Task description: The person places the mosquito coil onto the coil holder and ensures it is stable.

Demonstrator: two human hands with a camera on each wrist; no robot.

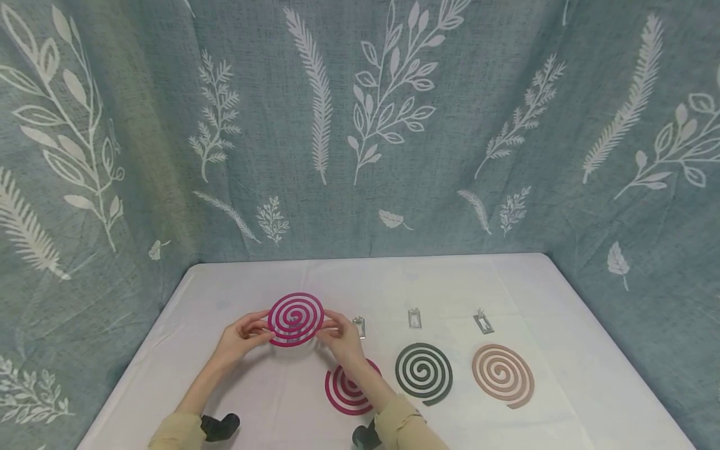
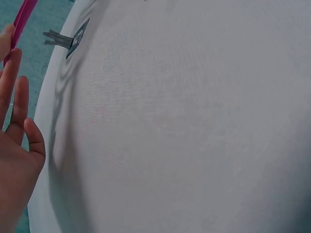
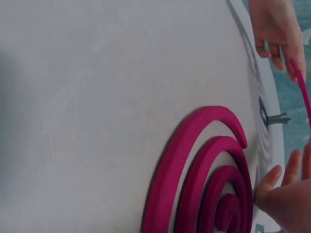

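In the head view, my left hand [image 1: 239, 340] and right hand [image 1: 343, 340] hold a magenta mosquito coil [image 1: 295, 319] between them, raised over the white table and tilted to face me. The fingers and thumb of each hand pinch opposite sides of its outer ring. A second magenta mosquito coil [image 3: 226, 213] lies flat under my right forearm, which partly hides it in the head view. To the right lie a dark green mosquito coil [image 1: 423, 370] and a brown mosquito coil [image 1: 500, 372]. The wrist views catch the held coil only edge-on.
Three small metal stands lie behind the coils: one stand [image 1: 362, 330] partly behind my right hand, a middle stand [image 1: 415, 327], and a right-hand stand [image 1: 487, 330] lying askew. A patterned blue-green curtain [image 1: 360, 219] surrounds the white tabletop [image 1: 247, 281] at the back and sides.
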